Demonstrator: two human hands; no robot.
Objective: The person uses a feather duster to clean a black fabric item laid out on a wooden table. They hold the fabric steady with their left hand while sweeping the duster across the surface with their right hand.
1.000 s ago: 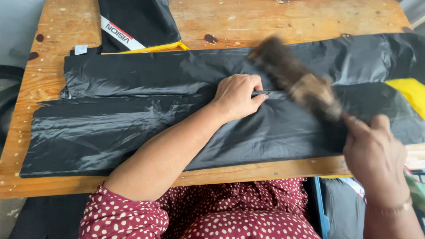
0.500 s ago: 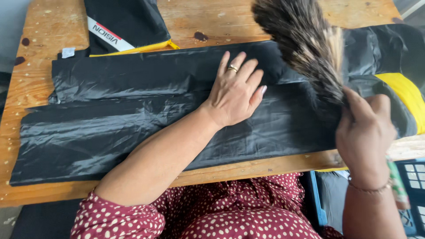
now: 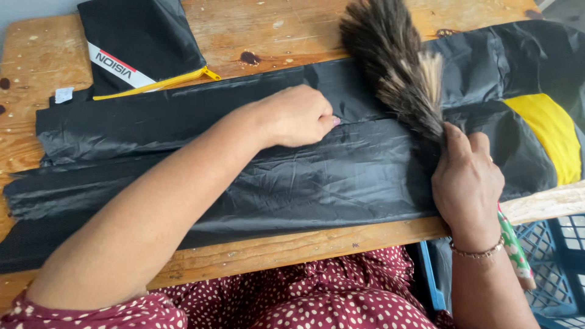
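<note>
A wooden table fills most of the view, its far corners cut off by the frame. Across it lies a long black plastic sheet, folded lengthwise in overlapping layers; its left end slips out of view and its right end runs under a black and yellow fabric piece. At the back sits a black pouch with a yellow zip, its top cut off. A blue plastic crate shows only in part below the table edge at the right. The left hand rests on the sheet's fold with fingers curled, fingertips pressing or pinching the edge; I cannot tell which. The right hand is closed around the handle of a feather duster, feathers lying over the sheet. The patterned handle end pokes out below the wrist.
</note>
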